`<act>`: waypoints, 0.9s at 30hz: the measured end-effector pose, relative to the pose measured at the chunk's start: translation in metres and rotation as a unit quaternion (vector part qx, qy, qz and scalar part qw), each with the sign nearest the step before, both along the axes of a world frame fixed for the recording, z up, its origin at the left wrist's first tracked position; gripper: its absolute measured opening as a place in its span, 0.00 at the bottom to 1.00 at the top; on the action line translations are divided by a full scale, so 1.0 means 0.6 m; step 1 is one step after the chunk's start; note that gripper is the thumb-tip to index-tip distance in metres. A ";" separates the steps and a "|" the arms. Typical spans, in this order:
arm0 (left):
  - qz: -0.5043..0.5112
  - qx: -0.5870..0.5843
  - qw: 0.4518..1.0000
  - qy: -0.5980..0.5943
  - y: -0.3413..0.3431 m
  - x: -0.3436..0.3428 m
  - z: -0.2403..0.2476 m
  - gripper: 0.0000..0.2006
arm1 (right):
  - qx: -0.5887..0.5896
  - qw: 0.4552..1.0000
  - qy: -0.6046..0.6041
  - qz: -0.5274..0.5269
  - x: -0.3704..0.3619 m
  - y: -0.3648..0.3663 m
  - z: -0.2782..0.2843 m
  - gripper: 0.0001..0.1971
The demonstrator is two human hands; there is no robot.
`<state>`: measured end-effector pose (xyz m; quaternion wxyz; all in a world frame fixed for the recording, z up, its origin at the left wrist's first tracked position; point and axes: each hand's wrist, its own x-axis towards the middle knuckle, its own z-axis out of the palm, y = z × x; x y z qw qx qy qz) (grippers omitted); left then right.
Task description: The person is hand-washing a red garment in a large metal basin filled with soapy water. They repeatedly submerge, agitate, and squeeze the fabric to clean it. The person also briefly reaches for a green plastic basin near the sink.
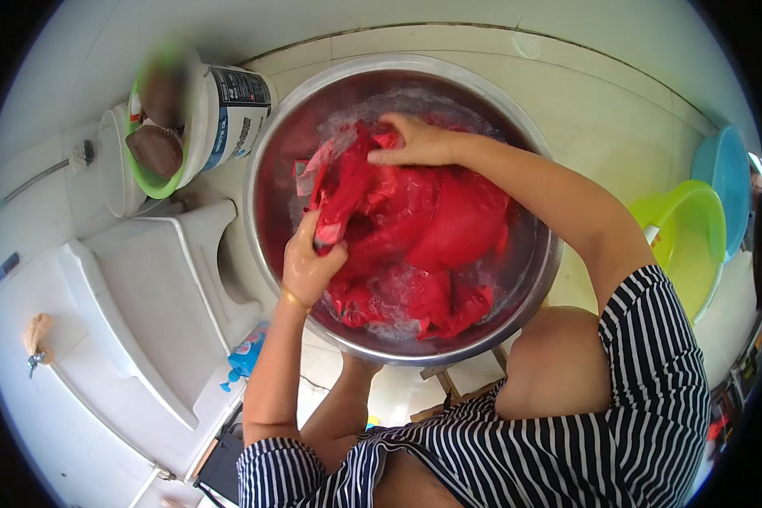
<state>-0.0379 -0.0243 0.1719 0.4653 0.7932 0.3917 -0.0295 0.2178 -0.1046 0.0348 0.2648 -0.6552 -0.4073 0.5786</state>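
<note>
The left hand (307, 264) is clamped on a bunched fold of the red cloth (457, 220), which lies in foamy water (389, 103) inside the metal basin (406, 63); the right hand (419, 142) rests on it, thumb and fingers apart. Rubbing fold against fold, low down, probably limits splashing. Printing marks the white bucket (237, 127).

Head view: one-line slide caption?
Bare left hand holds wet red cloth, bare right hand on it, in a round, silver metal basin of foamy water.
</note>
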 end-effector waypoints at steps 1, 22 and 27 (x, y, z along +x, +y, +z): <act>-0.029 0.019 0.999 0.000 -0.005 -0.006 0.022 0.20 | 0.003 0.998 -0.029 0.059 0.000 -0.001 0.003 0.59; -0.189 0.214 0.941 0.180 -0.013 0.066 -0.135 0.41 | 0.207 0.894 -0.359 0.168 -0.027 -0.139 0.101 0.27; -0.209 0.239 0.902 0.292 -0.014 0.107 -0.232 0.36 | 0.071 0.958 -0.234 0.150 -0.023 -0.088 0.036 0.25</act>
